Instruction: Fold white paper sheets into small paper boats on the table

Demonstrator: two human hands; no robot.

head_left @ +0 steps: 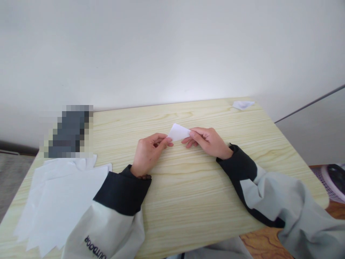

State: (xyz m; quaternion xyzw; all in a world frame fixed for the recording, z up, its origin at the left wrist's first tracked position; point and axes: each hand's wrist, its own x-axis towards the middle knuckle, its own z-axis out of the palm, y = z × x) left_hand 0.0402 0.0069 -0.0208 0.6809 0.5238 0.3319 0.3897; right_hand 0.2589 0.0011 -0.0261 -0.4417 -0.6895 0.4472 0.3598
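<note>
A small folded piece of white paper (178, 132) is held up over the middle of the table between my two hands. My left hand (151, 151) pinches its left corner between thumb and fingers. At the right corner, my right hand (206, 140) grips it with the thumb on top and the fingers beneath. The paper has straight edges and looks like a slanted four-sided shape. Its underside is hidden from view.
Several white sheets (70, 201) lie in a loose stack at the table's left. Behind them is a dark pixelated object (68, 131). A folded white paper piece (243, 104) rests at the far right corner of the wood-patterned table (183, 201). A pinkish basket (330, 181) stands beyond the right edge.
</note>
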